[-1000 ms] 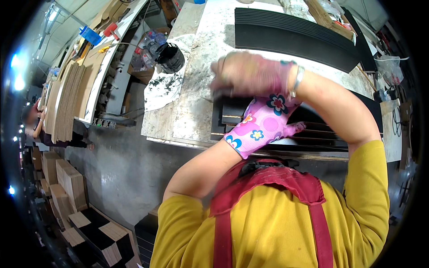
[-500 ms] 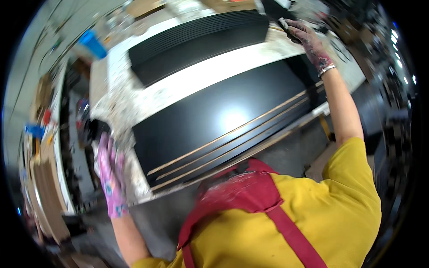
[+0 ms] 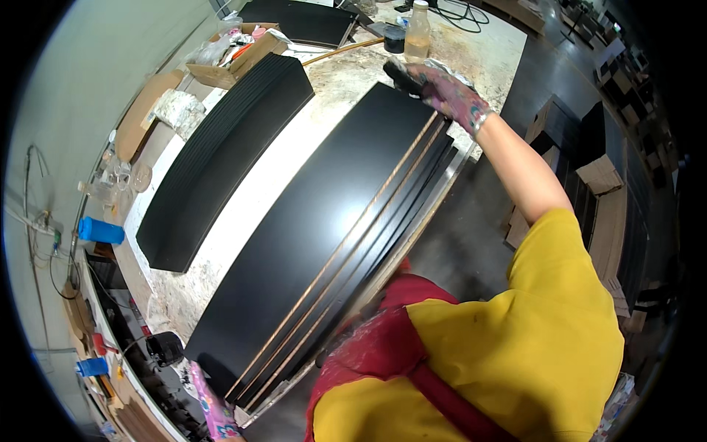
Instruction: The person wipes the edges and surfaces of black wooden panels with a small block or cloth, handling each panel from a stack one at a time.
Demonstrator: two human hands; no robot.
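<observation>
A stack of long black boards [image 3: 317,199], slightly curved along the far edge, lies slantwise in front of me. Bare brown strips show along its near edges. My left hand [image 3: 210,401], in a pink flowered glove, is at the near left end of the stack, fingers stretched and close to the board's corner. At the far right end is my right hand [image 3: 449,92], its flowered glove darkly stained. A dark object [image 3: 403,78] shows at its fingers, over the board's end; its kind is unclear.
A second black board stack [image 3: 228,162] lies beyond on the stained white table [image 3: 353,81]. A bottle [image 3: 417,33], a dark jar [image 3: 394,39] and a cardboard box [image 3: 243,62] stand at the back. A blue cup [image 3: 101,230] is at left; stacked boards [image 3: 615,199] stand right.
The view has turned, so the boards now slant more steeply. My right hand has come down from beyond the stack to its far end; my left hand has come to the near left corner.
</observation>
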